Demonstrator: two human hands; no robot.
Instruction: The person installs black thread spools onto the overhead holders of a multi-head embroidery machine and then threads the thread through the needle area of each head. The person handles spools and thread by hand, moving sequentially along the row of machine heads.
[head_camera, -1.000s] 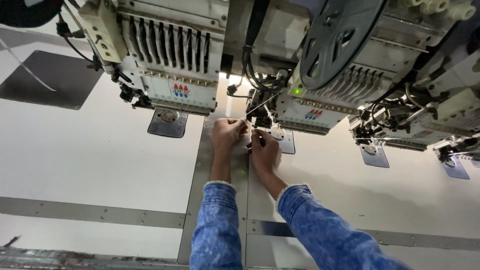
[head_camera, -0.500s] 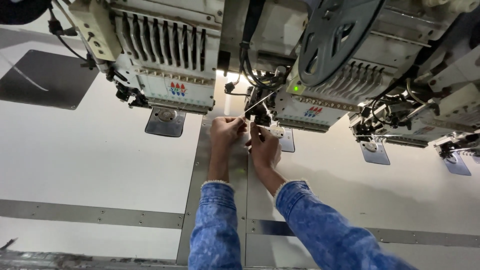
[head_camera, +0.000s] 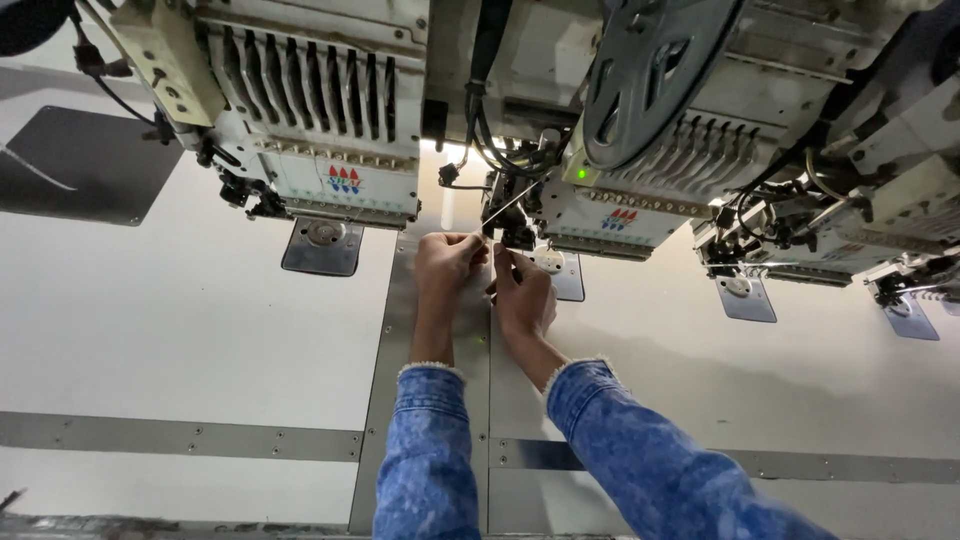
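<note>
Both hands work beneath an embroidery machine head: the left hand and right hand, fingers pinched nearly closed, apparently grip a fine thread by the needle area, above the white table.

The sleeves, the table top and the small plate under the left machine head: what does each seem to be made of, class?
Sleeves: blue denim, by the mottled wash and frayed cuffs. Table top: smooth white board, perhaps laminate, joined by dull grey metal strips with screws. Plate: shiny metal, by its reflections.
</note>
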